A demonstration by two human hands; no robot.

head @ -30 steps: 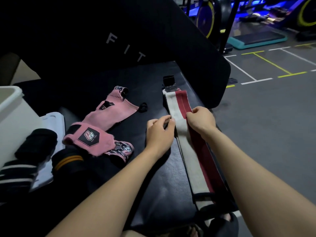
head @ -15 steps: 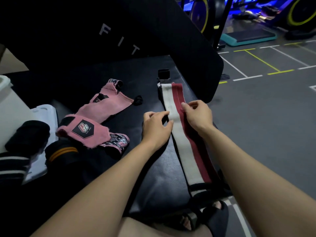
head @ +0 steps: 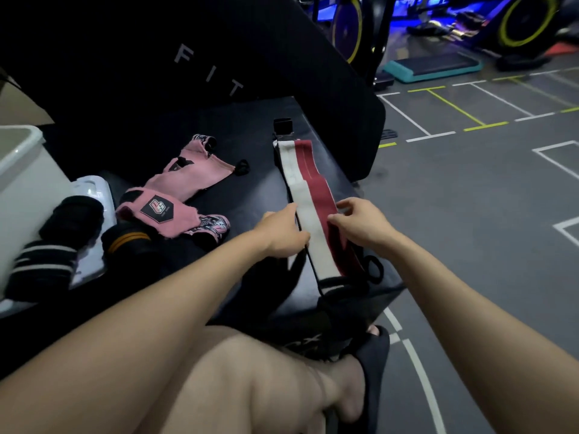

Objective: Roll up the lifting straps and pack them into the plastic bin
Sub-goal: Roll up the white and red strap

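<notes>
Both hands have slid nearer along the strap since a second ago, and its near end now lies on the bench. Left hand rests open, fingers flat on the white edge. Right hand pinches the red edge between thumb and forefinger. Left of the fingers lie pink straps, then black rolls; farthest left stands the white bin.

A long strap is laid out flat along the right edge of the bench, with the left hand and right hand set on either side of it. Two more straps are dumped to its left, and the plastic bin is parked at the far left, rolled straps piled just beside it.
</notes>
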